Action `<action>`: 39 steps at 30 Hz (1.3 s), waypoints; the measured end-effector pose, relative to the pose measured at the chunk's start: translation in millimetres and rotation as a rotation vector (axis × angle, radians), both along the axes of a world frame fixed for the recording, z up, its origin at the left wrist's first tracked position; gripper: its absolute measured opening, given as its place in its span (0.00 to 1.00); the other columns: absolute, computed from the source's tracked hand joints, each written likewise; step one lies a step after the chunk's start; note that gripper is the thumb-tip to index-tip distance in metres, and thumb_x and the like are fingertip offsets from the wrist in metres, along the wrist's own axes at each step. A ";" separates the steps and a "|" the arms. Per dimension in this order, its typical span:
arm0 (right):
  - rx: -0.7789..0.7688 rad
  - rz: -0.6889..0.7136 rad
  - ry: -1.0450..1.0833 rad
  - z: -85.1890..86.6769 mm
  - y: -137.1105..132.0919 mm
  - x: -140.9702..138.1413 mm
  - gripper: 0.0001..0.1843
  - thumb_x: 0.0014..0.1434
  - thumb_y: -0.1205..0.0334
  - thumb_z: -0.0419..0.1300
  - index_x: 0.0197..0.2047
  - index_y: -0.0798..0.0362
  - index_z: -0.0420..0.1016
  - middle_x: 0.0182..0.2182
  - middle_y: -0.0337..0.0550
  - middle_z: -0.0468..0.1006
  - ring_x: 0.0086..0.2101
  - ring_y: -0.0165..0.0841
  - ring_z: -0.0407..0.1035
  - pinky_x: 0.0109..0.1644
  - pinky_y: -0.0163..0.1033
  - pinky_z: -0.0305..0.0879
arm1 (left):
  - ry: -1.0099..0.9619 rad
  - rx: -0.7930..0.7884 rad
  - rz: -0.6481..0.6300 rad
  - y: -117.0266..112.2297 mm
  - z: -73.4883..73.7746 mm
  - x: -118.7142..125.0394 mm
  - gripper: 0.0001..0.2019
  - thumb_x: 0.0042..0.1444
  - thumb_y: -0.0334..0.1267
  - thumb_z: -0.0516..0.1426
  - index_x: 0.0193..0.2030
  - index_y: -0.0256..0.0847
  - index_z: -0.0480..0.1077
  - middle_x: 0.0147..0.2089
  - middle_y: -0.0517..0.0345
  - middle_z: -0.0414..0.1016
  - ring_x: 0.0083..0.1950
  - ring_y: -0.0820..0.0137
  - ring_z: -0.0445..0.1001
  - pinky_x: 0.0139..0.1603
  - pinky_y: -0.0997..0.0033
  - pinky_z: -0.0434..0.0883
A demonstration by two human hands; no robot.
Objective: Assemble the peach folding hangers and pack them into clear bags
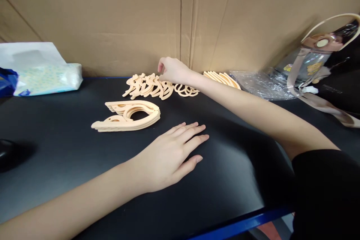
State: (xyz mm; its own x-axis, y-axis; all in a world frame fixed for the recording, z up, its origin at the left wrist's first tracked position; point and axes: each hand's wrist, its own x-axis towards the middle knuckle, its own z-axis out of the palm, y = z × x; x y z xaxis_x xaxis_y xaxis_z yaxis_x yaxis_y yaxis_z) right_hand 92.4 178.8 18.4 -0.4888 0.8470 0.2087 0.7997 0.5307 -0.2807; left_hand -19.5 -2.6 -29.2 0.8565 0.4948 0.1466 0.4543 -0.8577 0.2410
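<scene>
My left hand (168,153) lies flat on the black table (84,172), fingers stretched out, holding nothing. Just beyond it sits a stack of pale orange plastic hanger pieces (128,116). My right hand (173,70) reaches to the back of the table with its fingers pinched together over a pile of small hook-shaped pieces (147,86); what they grip is hidden. Flat ring-like pieces (185,90) lie under that wrist, and a fan of curved pieces (222,78) lies behind the forearm.
A cardboard wall (140,15) closes the back. A tissue pack (45,78) sits at the far left, a crumpled clear plastic bag (258,84) and a bottle with a strap (315,60) at the right. A dark object (11,152) sits at the left edge.
</scene>
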 end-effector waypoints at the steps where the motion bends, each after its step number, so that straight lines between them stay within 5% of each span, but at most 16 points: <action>1: 0.008 0.003 -0.007 0.3 -2.0 0.4 0.14 0.56 0.65 0.63 0.46 0.58 0.75 0.42 0.49 0.80 0.41 0.40 0.74 0.43 0.43 0.69 | 0.005 0.002 0.001 0.1 0.2 0.1 0.22 0.70 0.42 0.47 0.67 0.37 0.61 0.71 0.44 0.61 0.72 0.56 0.59 0.70 0.46 0.60; 6: 0.006 -0.007 -0.080 0.5 -13.0 -8.2 0.16 0.53 0.55 0.67 0.39 0.60 0.78 0.37 0.54 0.80 0.42 0.46 0.74 0.46 0.48 0.69 | 0.009 0.005 0.006 0.3 0.8 0.3 0.22 0.70 0.42 0.47 0.67 0.37 0.61 0.71 0.45 0.61 0.72 0.56 0.58 0.70 0.46 0.60; 11: -0.013 -0.016 -0.115 -1.7 -12.1 -19.7 0.11 0.51 0.65 0.66 0.39 0.60 0.78 0.35 0.54 0.80 0.40 0.44 0.75 0.42 0.45 0.69 | 0.008 -0.001 0.005 -0.3 0.8 0.1 0.22 0.70 0.42 0.47 0.67 0.37 0.61 0.71 0.45 0.61 0.72 0.56 0.59 0.70 0.46 0.60; 15: 0.012 -0.018 -0.094 3.3 -10.9 -20.1 0.10 0.52 0.64 0.63 0.38 0.60 0.78 0.35 0.53 0.80 0.38 0.44 0.75 0.40 0.46 0.69 | 0.005 -0.001 0.005 -1.4 0.2 0.3 0.22 0.70 0.42 0.47 0.67 0.36 0.61 0.72 0.45 0.61 0.72 0.55 0.58 0.70 0.45 0.60; 24: 0.130 -0.029 -0.131 34.5 -60.1 49.2 0.11 0.55 0.56 0.63 0.30 0.55 0.76 0.26 0.46 0.76 0.29 0.38 0.71 0.31 0.42 0.61 | -0.061 0.055 -0.017 -2.1 0.8 -0.6 0.19 0.70 0.39 0.48 0.62 0.35 0.67 0.66 0.44 0.68 0.67 0.57 0.66 0.66 0.52 0.66; 31: -0.053 -0.070 -0.222 2.9 -130.0 106.6 0.15 0.56 0.50 0.63 0.24 0.49 0.68 0.19 0.38 0.73 0.20 0.35 0.66 0.23 0.41 0.54 | -0.217 0.248 -0.148 -7.8 8.6 -0.5 0.14 0.67 0.30 0.50 0.53 0.34 0.73 0.58 0.47 0.75 0.59 0.62 0.72 0.60 0.64 0.70; 35: -0.091 -0.067 -0.224 -10.3 -153.8 108.5 0.13 0.59 0.55 0.60 0.24 0.47 0.66 0.21 0.41 0.75 0.21 0.36 0.67 0.25 0.42 0.56 | -0.218 0.279 -0.145 -8.8 10.4 0.2 0.13 0.67 0.31 0.50 0.52 0.34 0.73 0.57 0.46 0.76 0.59 0.62 0.72 0.59 0.63 0.71; 39: -0.114 -0.038 -0.212 -2.5 -155.0 99.0 0.19 0.61 0.53 0.59 0.21 0.49 0.65 0.19 0.40 0.74 0.21 0.33 0.66 0.25 0.41 0.56 | -0.207 0.261 -0.130 -7.4 8.5 0.3 0.14 0.68 0.33 0.49 0.53 0.35 0.72 0.57 0.47 0.76 0.60 0.62 0.71 0.62 0.62 0.70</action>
State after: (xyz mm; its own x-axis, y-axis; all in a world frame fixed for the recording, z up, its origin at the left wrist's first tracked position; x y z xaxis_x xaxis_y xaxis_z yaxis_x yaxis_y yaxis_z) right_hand 191.4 23.7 15.9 -0.4785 0.8780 0.0075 0.8661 0.4734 -0.1609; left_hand -19.2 -10.0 -20.8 0.8490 0.3064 0.4306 0.3017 -0.9499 0.0812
